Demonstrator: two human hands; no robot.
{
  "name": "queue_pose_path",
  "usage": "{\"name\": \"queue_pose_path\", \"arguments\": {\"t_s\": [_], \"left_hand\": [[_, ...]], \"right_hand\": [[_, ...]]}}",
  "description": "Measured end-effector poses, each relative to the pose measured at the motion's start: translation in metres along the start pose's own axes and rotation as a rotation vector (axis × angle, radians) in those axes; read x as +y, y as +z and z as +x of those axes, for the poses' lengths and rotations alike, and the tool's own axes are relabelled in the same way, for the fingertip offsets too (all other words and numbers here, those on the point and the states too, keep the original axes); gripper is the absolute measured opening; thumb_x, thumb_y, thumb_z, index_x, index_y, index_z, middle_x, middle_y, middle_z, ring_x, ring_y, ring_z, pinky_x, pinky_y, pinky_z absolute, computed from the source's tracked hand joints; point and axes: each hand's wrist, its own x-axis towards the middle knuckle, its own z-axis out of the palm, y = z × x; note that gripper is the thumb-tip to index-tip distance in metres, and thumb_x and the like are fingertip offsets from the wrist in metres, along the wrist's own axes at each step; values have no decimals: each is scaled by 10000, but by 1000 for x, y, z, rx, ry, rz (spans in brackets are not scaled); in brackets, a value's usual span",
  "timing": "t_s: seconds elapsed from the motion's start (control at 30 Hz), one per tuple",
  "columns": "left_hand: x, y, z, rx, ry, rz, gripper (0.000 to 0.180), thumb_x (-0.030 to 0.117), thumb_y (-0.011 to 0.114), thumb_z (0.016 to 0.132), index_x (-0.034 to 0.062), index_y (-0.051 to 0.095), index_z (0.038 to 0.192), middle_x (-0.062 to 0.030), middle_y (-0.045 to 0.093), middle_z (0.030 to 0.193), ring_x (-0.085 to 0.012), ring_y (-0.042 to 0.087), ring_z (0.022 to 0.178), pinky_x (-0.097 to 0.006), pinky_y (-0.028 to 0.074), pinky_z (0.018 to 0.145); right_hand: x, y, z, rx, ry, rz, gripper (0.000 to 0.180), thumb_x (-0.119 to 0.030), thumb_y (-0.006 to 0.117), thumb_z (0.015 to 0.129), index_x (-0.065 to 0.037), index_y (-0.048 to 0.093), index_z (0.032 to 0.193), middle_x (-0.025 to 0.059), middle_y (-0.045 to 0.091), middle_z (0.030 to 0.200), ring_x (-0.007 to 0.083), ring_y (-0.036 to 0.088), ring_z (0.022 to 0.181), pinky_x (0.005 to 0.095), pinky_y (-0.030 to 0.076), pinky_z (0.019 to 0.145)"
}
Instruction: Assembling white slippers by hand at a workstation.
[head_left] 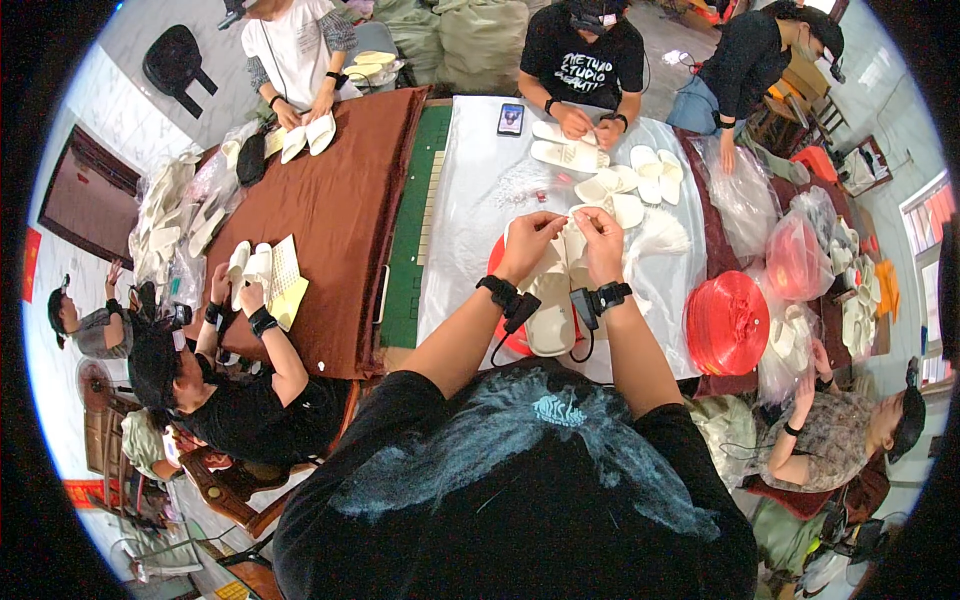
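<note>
Over the white-covered table, my left hand (533, 240) and my right hand (600, 243) are held a short way apart. Both have thumb and fingers pinched together; whatever they pinch is too small to make out. Below and between them lies a pair of cream slippers (550, 325), partly covered by my hands and wrist straps. Something round and red (497, 262) shows from under the slippers. Just beyond my hands are more cream slippers (610, 188) and, to the right, a bundle of white strands (660, 238).
A red roll of plastic ribbon (727, 322) sits at the table's right edge. A phone (510, 120) lies at the far left of the white cover (460, 220). Across from me a person (585, 60) handles slippers. Others work around a brown-covered table (345, 190) and at the right.
</note>
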Motion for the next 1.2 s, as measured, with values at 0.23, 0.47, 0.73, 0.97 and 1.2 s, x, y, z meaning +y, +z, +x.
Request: {"name": "queue_pose_path", "arguments": {"t_s": [0.23, 0.47, 0.73, 0.97, 1.2], "left_hand": [[5, 2, -2, 6, 6, 60, 214, 158, 690, 912, -29, 731, 1008, -35, 691, 786, -85, 593, 706, -249, 490, 658], [1, 0, -2, 2, 15, 68, 209, 152, 686, 914, -31, 730, 1006, -46, 696, 787, -90, 602, 702, -251, 496, 655], [-1, 1, -2, -7, 14, 88, 215, 150, 688, 908, -32, 728, 1016, -67, 715, 811, -104, 625, 708, -259, 507, 660], [1, 5, 2, -13, 31, 98, 223, 152, 694, 900, -32, 727, 1020, -76, 713, 797, -111, 628, 702, -262, 512, 670], [-18, -2, 3, 51, 82, 128, 227, 166, 686, 895, -36, 723, 991, -106, 723, 796, -122, 644, 699, -287, 523, 664]], "right_hand": [[-5, 2, -2, -20, 10, -31, 121, -116, 664, 926, -4, 684, 966, -52, 599, 776, 20, 485, 685, 194, 383, 617], [-7, 4, -3, -41, 24, -58, 122, -111, 665, 924, 0, 685, 968, -62, 587, 761, 19, 472, 668, 190, 374, 617], [-2, -5, -1, -36, 43, 3, 107, -118, 689, 910, -19, 685, 948, -82, 544, 767, 19, 431, 694, 187, 336, 616], [-6, -11, 3, -66, 53, 11, 98, -105, 677, 915, -23, 680, 970, -64, 571, 777, 35, 469, 710, 201, 385, 661], [0, -6, 3, -58, 137, -27, 177, -165, 605, 964, -10, 621, 1049, 2, 599, 977, 96, 523, 910, 237, 422, 826]]}}
